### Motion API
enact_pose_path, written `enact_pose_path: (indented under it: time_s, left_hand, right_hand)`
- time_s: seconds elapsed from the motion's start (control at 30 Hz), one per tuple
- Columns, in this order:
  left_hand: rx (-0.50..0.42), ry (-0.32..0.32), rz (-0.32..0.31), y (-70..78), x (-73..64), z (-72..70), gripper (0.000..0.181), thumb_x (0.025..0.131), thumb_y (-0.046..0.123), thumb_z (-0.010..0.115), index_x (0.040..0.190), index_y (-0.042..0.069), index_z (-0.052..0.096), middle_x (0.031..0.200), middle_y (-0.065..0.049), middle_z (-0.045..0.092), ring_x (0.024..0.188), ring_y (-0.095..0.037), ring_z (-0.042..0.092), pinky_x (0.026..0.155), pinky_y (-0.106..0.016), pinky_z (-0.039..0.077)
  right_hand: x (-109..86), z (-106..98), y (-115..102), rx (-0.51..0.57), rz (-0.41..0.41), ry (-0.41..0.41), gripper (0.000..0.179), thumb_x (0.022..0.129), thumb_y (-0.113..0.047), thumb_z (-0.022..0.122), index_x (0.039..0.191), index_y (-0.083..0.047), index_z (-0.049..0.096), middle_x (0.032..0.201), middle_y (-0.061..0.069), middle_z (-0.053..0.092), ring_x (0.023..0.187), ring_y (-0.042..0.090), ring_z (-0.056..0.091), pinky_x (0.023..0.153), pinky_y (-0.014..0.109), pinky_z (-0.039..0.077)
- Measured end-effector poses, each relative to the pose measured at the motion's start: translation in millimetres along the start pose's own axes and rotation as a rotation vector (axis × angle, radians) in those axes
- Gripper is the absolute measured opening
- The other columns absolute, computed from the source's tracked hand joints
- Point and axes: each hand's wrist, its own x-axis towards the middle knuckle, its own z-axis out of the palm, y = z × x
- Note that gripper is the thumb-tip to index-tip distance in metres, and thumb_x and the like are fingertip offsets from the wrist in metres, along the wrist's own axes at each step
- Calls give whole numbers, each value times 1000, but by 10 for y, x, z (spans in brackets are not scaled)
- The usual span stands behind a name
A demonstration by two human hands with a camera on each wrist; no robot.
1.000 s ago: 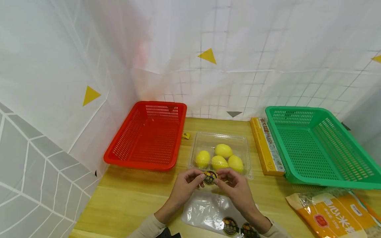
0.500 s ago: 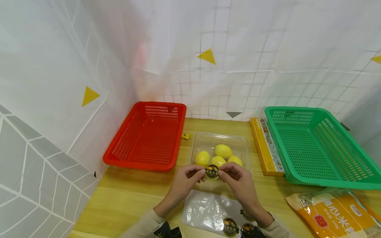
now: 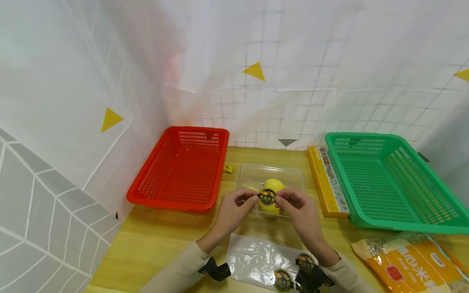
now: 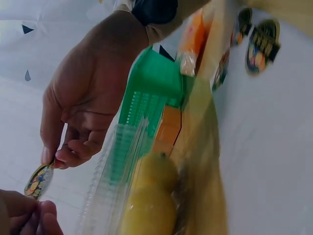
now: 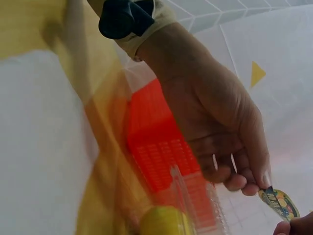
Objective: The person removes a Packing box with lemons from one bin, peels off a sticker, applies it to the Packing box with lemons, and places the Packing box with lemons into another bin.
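Note:
A round black sticker (image 3: 267,197) with a fruit print is stretched between both hands. My left hand (image 3: 234,209) pinches its left edge between thumb and forefinger, and my right hand (image 3: 301,211) pinches the right edge likewise. In the right wrist view the sticker (image 5: 279,202) hangs at the fingertips, tilted. Behind it, in the head view, is the clear plastic box (image 3: 253,170) holding yellow lemons (image 3: 274,184), partly covered by the hands. From the left wrist the lemons (image 4: 155,171) show beside the box's clear wall (image 4: 110,171).
A sticker sheet (image 3: 253,256) with more round stickers lies in front, under the forearms. The red basket (image 3: 176,203) stands left, the green basket (image 3: 366,215) right. Beside it are a pasta box (image 3: 327,183) and an orange food bag (image 3: 410,260). A small yellow packet (image 3: 228,168) lies near the red basket.
Both hands have moved forward, away from the body, carrying the sticker from the box's near edge to over the lemons. The sheet in front is more exposed.

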Motion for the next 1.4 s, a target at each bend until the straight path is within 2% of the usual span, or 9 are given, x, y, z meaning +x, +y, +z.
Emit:
enact_pose_path:
  time_s: [0.13, 0.23, 0.37, 0.6, 0.73, 0.9, 1.07, 1.2, 1.4]
  left_hand:
    - [213, -6, 145, 30, 98, -9, 7, 98, 8, 72, 104, 7, 77, 95, -2, 73, 82, -13, 67, 70, -32, 59]
    - [323, -26, 203, 20, 155, -11, 6, 98, 7, 71, 102, 7, 76, 100, 0, 73, 91, -12, 67, 79, -38, 59]
    - [388, -65, 189, -34, 173, -10, 4, 99, 4, 68, 100, 7, 72, 97, 0, 72, 91, -11, 67, 82, -39, 58]
    - [414, -90, 180, -29, 159, -15, 5, 97, 2, 66, 98, 5, 69, 88, -1, 71, 81, -12, 65, 72, -38, 59]
    - [403, -79, 149, -5, 201, -24, 5, 96, 2, 67, 97, 4, 72, 86, -1, 70, 78, -11, 64, 69, -32, 58]
    - [414, -36, 102, 2, 287, -21, 5, 97, 4, 68, 94, 5, 73, 83, 1, 70, 76, -10, 64, 68, -26, 56]
    - [478, -12, 97, -33, 379, -23, 7, 98, 7, 69, 94, 7, 75, 80, 4, 67, 72, -10, 61, 66, -27, 54]
    - [548, -19, 122, -65, 441, -5, 7, 99, 9, 69, 96, 8, 75, 80, 5, 66, 70, -10, 58, 64, -26, 51]
    - [650, -36, 153, -124, 499, 19, 6, 99, 11, 70, 96, 10, 75, 81, 4, 67, 68, -9, 57, 62, -23, 49]
  right_hand:
    - [82, -38, 17, -30, -1, 7, 13, 98, -4, 72, 105, 6, 72, 96, 21, 71, 78, 30, 67, 68, 31, 58]
    - [132, -44, 27, -35, 3, 16, 13, 98, -5, 73, 105, 6, 73, 98, 21, 71, 80, 25, 68, 72, 31, 59]
    - [165, -25, 31, -30, 19, 9, 13, 96, -3, 74, 104, 8, 72, 98, 23, 71, 80, 20, 69, 74, 30, 60]
    - [161, -17, -8, -45, 62, -30, 12, 96, -2, 74, 104, 8, 72, 92, 23, 70, 77, 22, 68, 69, 34, 61]
    - [196, -16, -28, -67, 74, -35, 14, 97, -5, 74, 104, 6, 72, 90, 22, 70, 77, 27, 69, 69, 37, 61]
    - [339, -11, -38, -102, 51, -51, 15, 97, -7, 75, 105, 5, 73, 90, 21, 71, 77, 38, 69, 69, 40, 62]
    - [473, -8, -15, -190, 10, -47, 12, 97, -8, 74, 105, 2, 76, 92, 18, 72, 79, 42, 67, 65, 36, 60]
    - [530, -24, 37, -243, 3, -33, 11, 97, -7, 74, 104, 1, 76, 92, 16, 73, 76, 39, 68, 64, 33, 59]
    - [577, -41, 131, -326, -13, -12, 8, 96, -5, 76, 102, 0, 77, 90, 12, 73, 68, 23, 64, 58, 26, 54]
